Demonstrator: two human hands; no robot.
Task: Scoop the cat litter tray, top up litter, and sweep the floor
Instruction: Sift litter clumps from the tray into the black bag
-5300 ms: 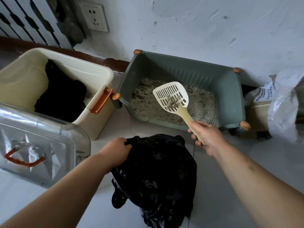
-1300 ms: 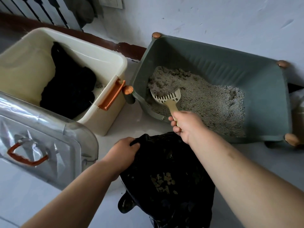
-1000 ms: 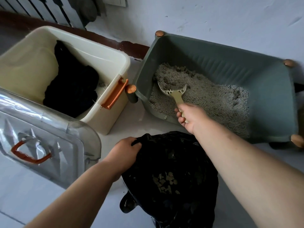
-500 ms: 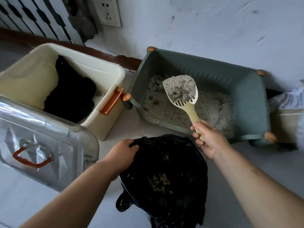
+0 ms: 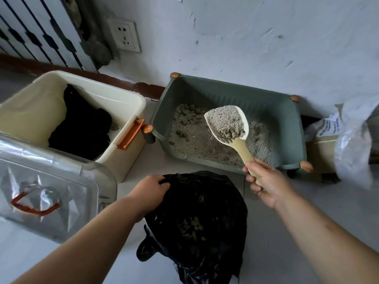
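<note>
A green litter tray (image 5: 287, 128) with grey litter stands against the white wall. My right hand (image 5: 268, 184) grips the handle of a cream slotted scoop (image 5: 240, 145), which hangs over the tray heaped with litter and clumps; fine grains fall through its slots. In front of the tray sits a black rubbish bag (image 5: 205, 218) with scooped clumps inside. My left hand (image 5: 149, 191) grips the bag's left rim and holds it open.
A cream storage bin (image 5: 32, 111) with an orange latch holds a black bag, at the left. Its clear lid (image 5: 51, 187) with an orange handle lies at the near left. A litter sack in clear plastic (image 5: 348, 144) stands right of the tray. A wall socket (image 5: 125, 35) is above.
The scoop dug into the tray's left end, then rose full of litter. It now hangs a little further right and higher, with grains sifting down. My left hand stayed on the bag.
</note>
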